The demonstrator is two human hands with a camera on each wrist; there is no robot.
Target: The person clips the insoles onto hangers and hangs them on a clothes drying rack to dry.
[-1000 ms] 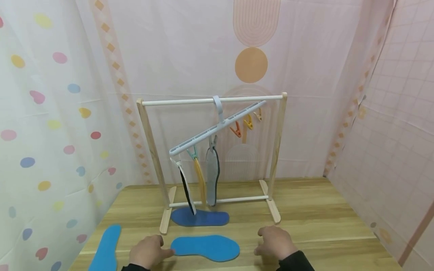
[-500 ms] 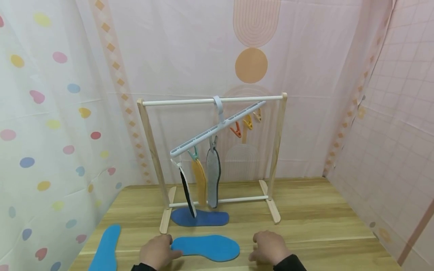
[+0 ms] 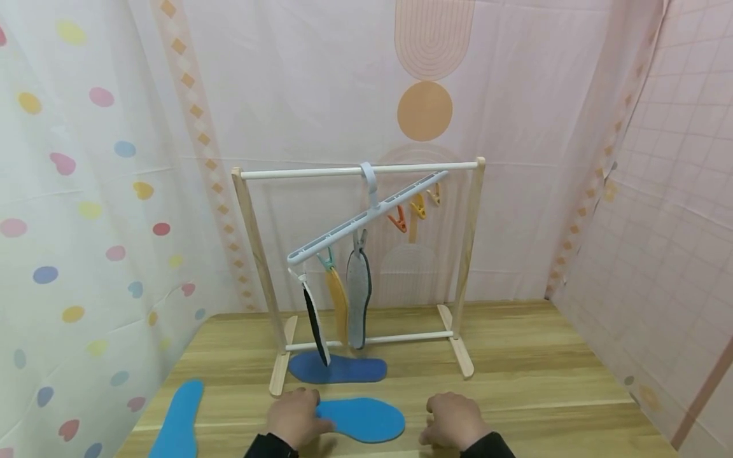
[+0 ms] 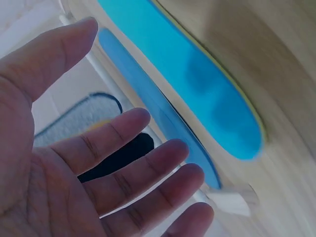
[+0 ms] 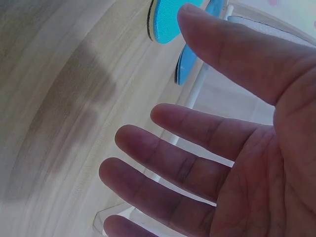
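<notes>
A bright blue insole [image 3: 372,420] lies flat at the front middle of the wooden table. My left hand [image 3: 293,418] is over its narrow left end, hiding that tip in the head view. In the left wrist view the fingers [image 4: 123,185] are spread and relaxed, with nothing held. To the right of the insole, apart from its wide end, hovers my right hand [image 3: 456,420]. Its fingers [image 5: 163,153] are also loose and hold nothing in the right wrist view. Behind the bright insole lies a darker blue insole [image 3: 357,370], beneath the rack's left side.
A wooden rack [image 3: 471,254] carries a tilted grey-blue hanger [image 3: 343,227]. Clipped to it hang a black-and-white insole [image 3: 315,321], a yellow insole [image 3: 338,305] and a grey insole [image 3: 358,299]. An orange clip [image 3: 397,219] is among those holding nothing. Another blue insole [image 3: 177,420] lies left.
My left hand has moved right, from beside the bright blue insole to over its left end. The right hand has shifted slightly left. The hanging insoles sway and turn a little.
</notes>
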